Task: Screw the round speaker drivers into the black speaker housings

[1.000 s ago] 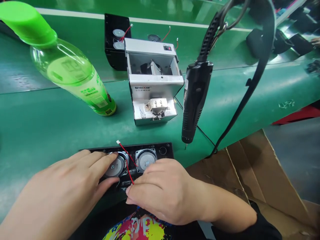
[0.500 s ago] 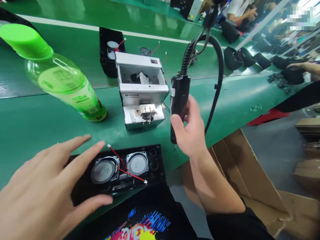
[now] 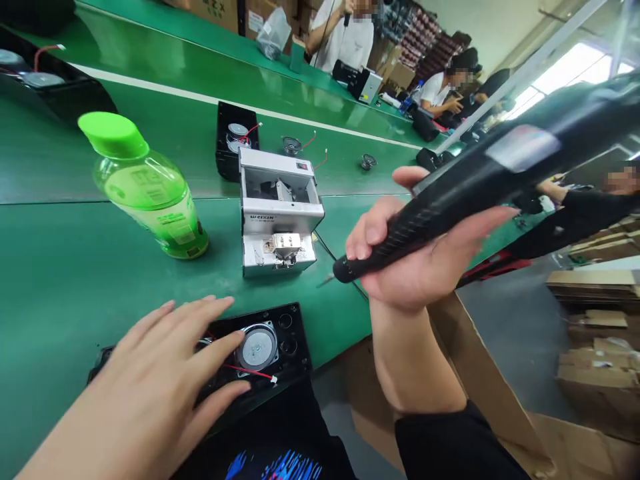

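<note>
My right hand [image 3: 415, 273] grips a black electric screwdriver [image 3: 450, 187], raised over the bench with its body tilted. The thin bit points down to the left, apart from everything. My left hand [image 3: 170, 373], fingers spread, is over a black speaker box [image 3: 300, 347] at the bench's near edge; whether its fingertips touch it I cannot tell. A round speaker [image 3: 258, 347] shows in the box, with a red wire [image 3: 253, 372] ending in a white plug. The hand hides most of the box's left half.
Behind the box stands a silver screw-feeding machine [image 3: 283, 213]. A green-capped bottle [image 3: 150, 193] is to its left. Other speaker boxes [image 3: 225, 143] and loose speakers [image 3: 369, 161] lie farther back. An open carton [image 3: 480, 373] is at lower right. People [image 3: 345, 33] sit across the bench.
The screwdriver went from hanging upright to a tilted position, raised closer to the camera. My left hand moved right over the box, covering its left speaker. The view has tilted upward.
</note>
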